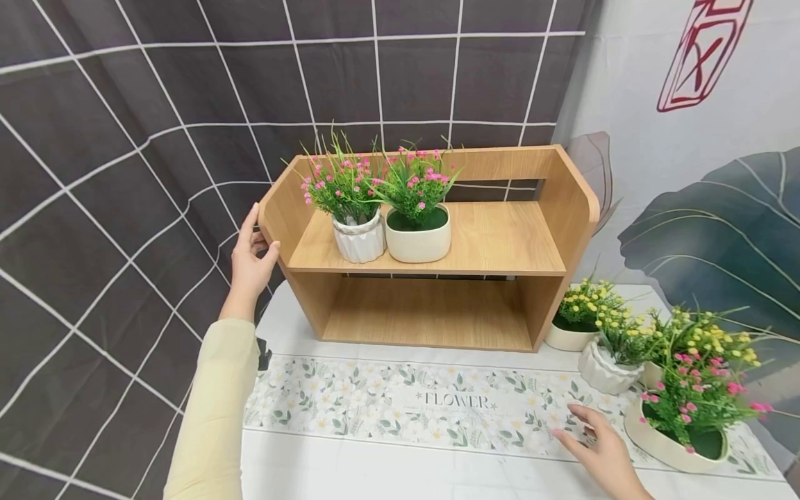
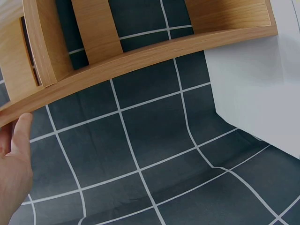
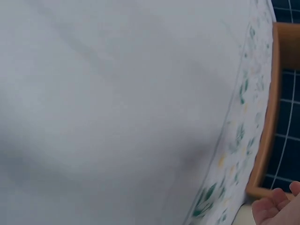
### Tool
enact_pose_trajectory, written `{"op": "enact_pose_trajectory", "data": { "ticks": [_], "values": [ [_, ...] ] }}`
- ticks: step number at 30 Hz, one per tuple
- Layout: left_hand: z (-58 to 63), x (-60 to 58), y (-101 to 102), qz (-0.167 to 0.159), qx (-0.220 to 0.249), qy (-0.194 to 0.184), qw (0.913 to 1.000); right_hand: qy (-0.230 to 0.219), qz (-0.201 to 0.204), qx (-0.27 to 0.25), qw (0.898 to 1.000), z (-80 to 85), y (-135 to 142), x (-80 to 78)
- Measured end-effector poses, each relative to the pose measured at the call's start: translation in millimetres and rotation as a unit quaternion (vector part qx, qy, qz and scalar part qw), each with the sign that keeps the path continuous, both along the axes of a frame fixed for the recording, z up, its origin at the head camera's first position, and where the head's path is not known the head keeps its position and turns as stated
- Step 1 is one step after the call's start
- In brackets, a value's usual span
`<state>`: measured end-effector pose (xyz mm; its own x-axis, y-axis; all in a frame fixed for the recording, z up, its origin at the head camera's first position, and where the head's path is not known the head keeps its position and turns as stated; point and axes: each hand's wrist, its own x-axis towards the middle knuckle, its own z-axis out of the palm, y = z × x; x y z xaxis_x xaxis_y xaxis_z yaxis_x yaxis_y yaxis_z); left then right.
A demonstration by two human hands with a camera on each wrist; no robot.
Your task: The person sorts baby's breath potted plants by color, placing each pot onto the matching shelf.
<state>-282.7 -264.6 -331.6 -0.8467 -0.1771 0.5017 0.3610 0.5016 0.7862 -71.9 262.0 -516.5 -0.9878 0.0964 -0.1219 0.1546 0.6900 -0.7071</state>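
My left hand point(image 1: 252, 260) touches the left side panel of a wooden two-tier shelf point(image 1: 425, 272), index finger and thumb at the panel's edge. In the left wrist view, the left thumb point(image 2: 21, 136) meets that wooden edge. On the upper tier, a white ruffled pot point(image 1: 360, 238) and a cream oval pot point(image 1: 419, 236) stand side by side, both with pink flowers. Over the floral runner, my right hand point(image 1: 600, 448) holds nothing, its fingers apart and loosely bent. Just right of it is a cream oval pot with pink flowers point(image 1: 678, 444).
Yellow-flowered pots cluster right of the shelf, among them a cream pot point(image 1: 570, 337) and a white ruffled pot point(image 1: 609, 369). The floral runner point(image 1: 387, 410) crosses the white tabletop point(image 1: 350, 465). A dark gridded cloth point(image 1: 112, 229) hangs behind and to the left.
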Motion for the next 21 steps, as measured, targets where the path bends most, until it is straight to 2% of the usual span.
{"op": "enact_pose_trajectory", "data": {
  "ticks": [6,10,16,18,21],
  "values": [
    [-1.3,-1.3,-2.1,0.006,-0.001,-0.001,1.0,-0.039,-0.027,0.013,0.999,-2.3,19.4,7.3],
    [-2.4,-0.5,-2.6,0.007,0.002,-0.008,0.9999,-0.082,-0.046,0.021,0.995,-12.5,33.8,12.3],
    [-1.3,0.4,-2.5,0.009,0.001,-0.002,1.0,-0.085,-0.08,0.057,0.991,-62.2,66.0,19.3],
    [-0.9,0.5,-3.1,0.013,-0.003,-0.002,0.9999,-0.083,-0.095,0.062,0.99,-72.8,74.6,21.5],
    [-0.8,1.1,-3.7,0.014,-0.005,-0.002,0.9999,-0.109,-0.105,0.036,0.988,-57.6,75.2,24.3]
  ]
}}
